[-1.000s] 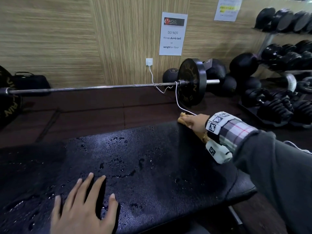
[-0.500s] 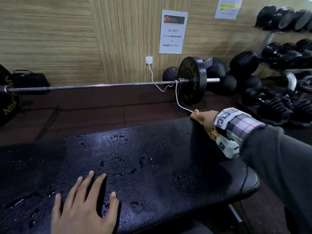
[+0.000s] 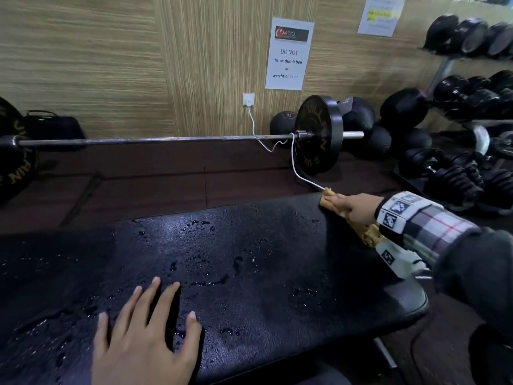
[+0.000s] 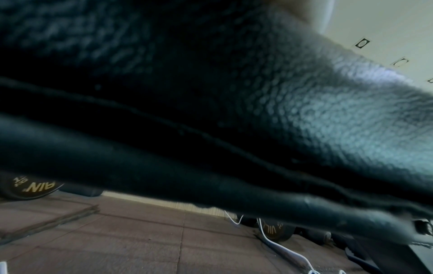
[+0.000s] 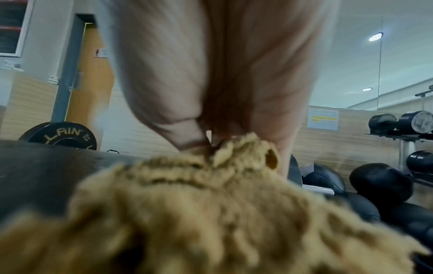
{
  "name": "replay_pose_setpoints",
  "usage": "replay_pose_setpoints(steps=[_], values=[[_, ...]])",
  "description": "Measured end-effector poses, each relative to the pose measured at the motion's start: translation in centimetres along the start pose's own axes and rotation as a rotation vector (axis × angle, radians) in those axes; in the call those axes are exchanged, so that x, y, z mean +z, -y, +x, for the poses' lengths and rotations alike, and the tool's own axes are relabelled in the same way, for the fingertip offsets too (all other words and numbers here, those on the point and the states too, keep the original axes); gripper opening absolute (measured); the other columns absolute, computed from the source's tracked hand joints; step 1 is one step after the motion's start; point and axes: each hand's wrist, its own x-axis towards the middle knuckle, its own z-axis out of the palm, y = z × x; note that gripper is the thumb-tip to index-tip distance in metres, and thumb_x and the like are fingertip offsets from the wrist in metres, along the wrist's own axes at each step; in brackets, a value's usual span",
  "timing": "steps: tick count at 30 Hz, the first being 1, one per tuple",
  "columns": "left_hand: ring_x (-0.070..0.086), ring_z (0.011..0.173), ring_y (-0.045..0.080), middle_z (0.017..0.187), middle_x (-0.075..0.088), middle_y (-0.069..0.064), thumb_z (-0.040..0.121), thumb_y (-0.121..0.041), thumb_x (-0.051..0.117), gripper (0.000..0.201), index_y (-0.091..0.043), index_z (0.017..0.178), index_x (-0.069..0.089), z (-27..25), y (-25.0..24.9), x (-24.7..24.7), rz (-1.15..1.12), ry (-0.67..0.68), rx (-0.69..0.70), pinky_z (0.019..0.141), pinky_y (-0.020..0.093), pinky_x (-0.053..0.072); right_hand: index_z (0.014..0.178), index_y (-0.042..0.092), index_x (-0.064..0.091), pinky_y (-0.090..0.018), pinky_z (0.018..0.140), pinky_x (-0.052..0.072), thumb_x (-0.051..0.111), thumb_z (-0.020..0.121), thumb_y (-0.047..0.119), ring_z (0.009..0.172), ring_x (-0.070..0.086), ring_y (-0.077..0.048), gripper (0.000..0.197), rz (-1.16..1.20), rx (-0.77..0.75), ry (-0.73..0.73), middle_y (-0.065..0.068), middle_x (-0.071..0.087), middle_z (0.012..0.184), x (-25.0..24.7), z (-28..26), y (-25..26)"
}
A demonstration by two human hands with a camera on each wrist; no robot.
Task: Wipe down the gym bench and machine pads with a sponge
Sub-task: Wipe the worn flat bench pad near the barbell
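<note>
The black padded bench [image 3: 249, 259] lies across the head view, its top wet with droplets. My left hand [image 3: 144, 337] rests flat on its near part with the fingers spread. At the pad's far right edge, my right hand [image 3: 352, 205] holds a tan sponge [image 3: 329, 200] against the pad. The sponge runs back under my wrist. In the right wrist view the sponge [image 5: 211, 213] bunches between thumb and fingers of the right hand [image 5: 234, 74]. The left wrist view is filled by the pad's grained side [image 4: 304, 111].
A barbell [image 3: 166, 140] with a black plate [image 3: 319, 134] lies on the floor behind the bench. A white cable [image 3: 299, 173] runs from a wall socket toward the sponge. Dumbbell racks [image 3: 472, 107] and medicine balls [image 3: 358, 112] crowd the right. A dark bag [image 3: 52, 129] sits far left.
My right hand has slid the sponge rightward along the pad's far edge toward its end. The left hand has stayed put.
</note>
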Motion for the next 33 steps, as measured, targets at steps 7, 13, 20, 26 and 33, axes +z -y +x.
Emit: replay_pose_setpoints(steps=[7, 13, 20, 26, 33], values=[[0.049, 0.13, 0.02, 0.135, 0.058, -0.005, 0.073, -0.057, 0.04, 0.055, -0.035, 0.116, 0.066, 0.0, 0.1, -0.1, 0.013, -0.002, 0.009, 0.113, 0.053, 0.025, 0.147, 0.016, 0.025, -0.036, 0.108, 0.027, 0.036, 0.098, 0.013, 0.133, 0.037, -0.03, 0.05, -0.111, -0.149, -0.051, -0.004, 0.023, 0.153, -2.0, 2.8, 6.5], [0.047, 0.132, 0.017, 0.137, 0.057, -0.007, 0.074, -0.058, 0.039, 0.055, -0.037, 0.118, 0.064, -0.1, 0.3, 0.0, 0.006, 0.011, 0.007, 0.114, 0.051, 0.024, 0.148, 0.034, 0.013, -0.022, 0.11, 0.009, 0.041, 0.095, 0.008, 0.142, 0.014, -0.016, 0.065, -0.125, -0.424, -0.001, 0.011, 0.005, 0.156, 0.3, 0.9, 7.7], [0.049, 0.13, 0.02, 0.135, 0.058, -0.004, 0.073, -0.056, 0.04, 0.055, -0.033, 0.116, 0.067, 0.0, 0.1, -0.1, -0.001, -0.015, 0.013, 0.113, 0.052, 0.024, 0.148, 0.025, 0.012, -0.005, 0.099, 0.004, 0.044, 0.094, 0.003, 0.143, 0.013, -0.012, 0.067, -0.028, -0.271, 0.079, 0.005, 0.006, 0.156, -0.5, -0.7, 2.4], [0.049, 0.13, 0.02, 0.135, 0.058, -0.005, 0.073, -0.056, 0.041, 0.056, -0.033, 0.118, 0.066, -0.1, 0.2, 0.0, 0.002, -0.007, 0.012, 0.113, 0.052, 0.024, 0.149, 0.024, 0.011, -0.016, 0.098, 0.02, 0.041, 0.097, 0.014, 0.135, 0.033, -0.024, 0.06, -0.111, -0.164, 0.006, -0.007, 0.022, 0.154, -2.4, 2.4, 5.7], [0.05, 0.13, 0.019, 0.135, 0.058, -0.006, 0.074, -0.056, 0.041, 0.056, -0.033, 0.118, 0.066, -0.2, 0.3, 0.2, -0.003, -0.024, 0.009, 0.113, 0.052, 0.024, 0.146, 0.038, 0.013, -0.025, 0.11, 0.015, 0.044, 0.096, 0.012, 0.141, 0.022, -0.019, 0.064, -0.16, -0.429, 0.015, 0.013, 0.008, 0.156, -0.4, 0.7, 8.5]])
